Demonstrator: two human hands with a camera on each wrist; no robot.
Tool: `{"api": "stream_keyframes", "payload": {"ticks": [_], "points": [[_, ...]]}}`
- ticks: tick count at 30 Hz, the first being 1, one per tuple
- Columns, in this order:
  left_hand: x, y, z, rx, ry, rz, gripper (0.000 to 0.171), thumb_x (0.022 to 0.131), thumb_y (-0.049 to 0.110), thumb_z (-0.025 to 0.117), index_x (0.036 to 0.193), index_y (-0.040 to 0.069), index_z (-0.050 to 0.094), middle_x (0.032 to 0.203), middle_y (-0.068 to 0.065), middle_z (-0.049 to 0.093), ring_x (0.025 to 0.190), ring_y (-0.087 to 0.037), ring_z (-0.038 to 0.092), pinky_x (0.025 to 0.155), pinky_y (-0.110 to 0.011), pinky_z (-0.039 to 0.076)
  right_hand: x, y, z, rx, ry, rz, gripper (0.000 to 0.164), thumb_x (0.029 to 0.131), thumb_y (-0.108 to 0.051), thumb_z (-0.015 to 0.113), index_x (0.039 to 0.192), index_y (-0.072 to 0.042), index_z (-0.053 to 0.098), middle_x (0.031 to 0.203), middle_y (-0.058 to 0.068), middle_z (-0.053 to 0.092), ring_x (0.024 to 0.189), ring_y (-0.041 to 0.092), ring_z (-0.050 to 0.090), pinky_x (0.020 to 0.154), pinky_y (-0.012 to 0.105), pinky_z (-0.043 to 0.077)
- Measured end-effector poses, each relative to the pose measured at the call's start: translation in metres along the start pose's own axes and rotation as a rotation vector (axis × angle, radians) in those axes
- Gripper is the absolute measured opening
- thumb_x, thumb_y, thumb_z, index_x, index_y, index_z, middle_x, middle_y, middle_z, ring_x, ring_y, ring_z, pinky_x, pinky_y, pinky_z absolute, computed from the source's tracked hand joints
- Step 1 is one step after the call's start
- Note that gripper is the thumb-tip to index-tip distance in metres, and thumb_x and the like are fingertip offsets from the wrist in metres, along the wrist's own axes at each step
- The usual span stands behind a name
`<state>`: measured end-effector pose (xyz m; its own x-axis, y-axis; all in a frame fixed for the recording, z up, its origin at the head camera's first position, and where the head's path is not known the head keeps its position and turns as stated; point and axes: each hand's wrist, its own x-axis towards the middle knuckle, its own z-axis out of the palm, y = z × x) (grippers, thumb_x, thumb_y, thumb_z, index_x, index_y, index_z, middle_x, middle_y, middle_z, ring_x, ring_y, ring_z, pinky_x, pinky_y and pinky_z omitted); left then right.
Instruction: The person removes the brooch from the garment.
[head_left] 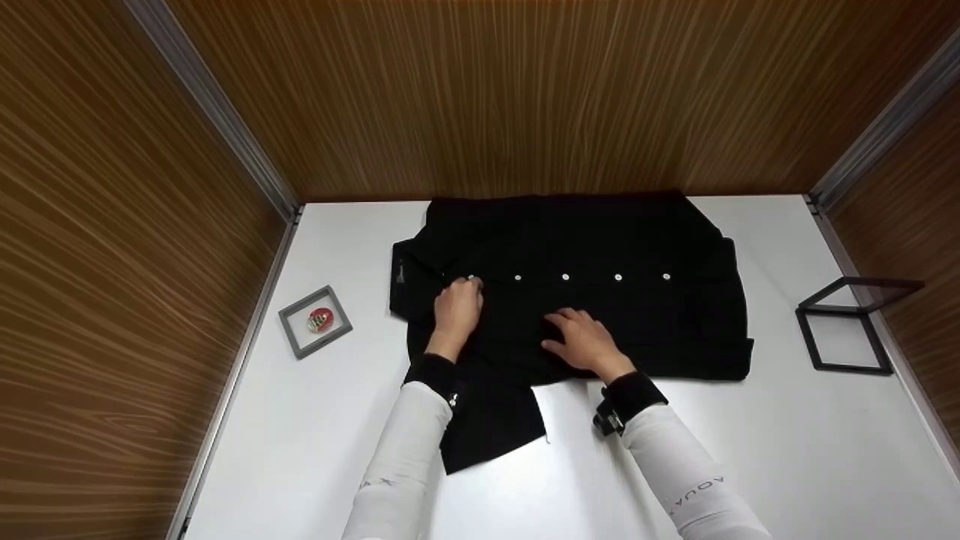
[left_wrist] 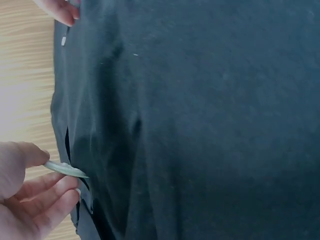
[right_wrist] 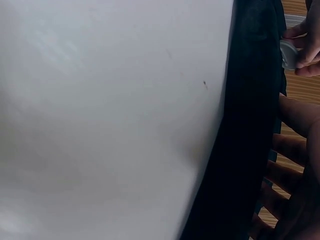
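Note:
A black button-up shirt (head_left: 637, 232) lies flat on the white table, its collar (head_left: 405, 292) toward the left and a row of white buttons (head_left: 565, 277) across it. Near the collar end of that row, my left hand (head_left: 457, 311) pinches a flat, pale grey disc (left_wrist: 65, 170) between thumb and fingers, its edge at the fabric. In the right wrist view the disc (right_wrist: 288, 55) shows its rounded face. My right hand (head_left: 583, 340) rests on the shirt's near half with fingers spread. One short sleeve (head_left: 495, 427) extends toward me.
On the left of the table (head_left: 255, 450) lies a grey square frame (head_left: 291, 334) with a red and green round piece (head_left: 320, 320) inside. At the right, a black open frame (head_left: 851, 369) stands near the side wall. Wood-grain panels (head_left: 525, 97) enclose the back and sides.

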<state>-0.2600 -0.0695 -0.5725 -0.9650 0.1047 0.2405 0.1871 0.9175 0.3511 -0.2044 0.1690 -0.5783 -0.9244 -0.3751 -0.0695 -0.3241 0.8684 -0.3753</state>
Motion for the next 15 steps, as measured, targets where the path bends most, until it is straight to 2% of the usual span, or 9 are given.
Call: {"api": "stream_keyframes", "payload": {"ticks": [3, 7, 11, 15], "points": [[0.000, -0.002, -0.003, -0.094, 0.006, -0.045, 0.016, 0.093, 0.009, 0.062, 0.104, 0.008, 0.073, 0.099, -0.012, 0.070, 0.082, -0.034, 0.068, 0.068, -0.046, 0.055, 0.000, 0.000, 0.000, -0.001, 0.000, -0.002, 0.055, 0.094, -0.037, 0.066, 0.138, -0.006, 0.055, 0.137, 0.017, 0.052, 0.123, 0.039, 0.048, 0.096, 0.059, 0.042], [0.000, -0.008, -0.003, -0.244, 0.019, -0.124, 0.015, 0.093, 0.007, 0.063, 0.104, 0.007, 0.073, 0.102, -0.010, 0.072, 0.085, -0.031, 0.068, 0.072, -0.045, 0.055, 0.000, 0.001, 0.000, -0.003, -0.001, -0.006, 0.055, 0.093, -0.037, 0.066, 0.138, -0.006, 0.055, 0.137, 0.017, 0.052, 0.124, 0.039, 0.048, 0.096, 0.060, 0.042], [-0.001, -0.013, -0.003, -0.401, 0.031, -0.218, 0.013, 0.093, 0.007, 0.065, 0.102, 0.007, 0.074, 0.090, -0.006, 0.072, 0.077, -0.023, 0.068, 0.072, -0.040, 0.054, -0.001, 0.001, 0.001, -0.003, -0.002, -0.006, 0.055, 0.093, -0.036, 0.066, 0.138, -0.006, 0.055, 0.138, 0.017, 0.052, 0.125, 0.039, 0.047, 0.097, 0.060, 0.041], [-0.003, -0.018, -0.001, -0.514, 0.036, -0.286, 0.011, 0.091, 0.006, 0.066, 0.100, 0.005, 0.073, 0.082, -0.004, 0.071, 0.072, -0.019, 0.066, 0.069, -0.035, 0.053, -0.001, 0.001, 0.001, 0.000, 0.004, -0.006, 0.055, 0.093, -0.036, 0.067, 0.137, -0.006, 0.056, 0.138, 0.016, 0.052, 0.124, 0.038, 0.047, 0.097, 0.059, 0.041]]}}
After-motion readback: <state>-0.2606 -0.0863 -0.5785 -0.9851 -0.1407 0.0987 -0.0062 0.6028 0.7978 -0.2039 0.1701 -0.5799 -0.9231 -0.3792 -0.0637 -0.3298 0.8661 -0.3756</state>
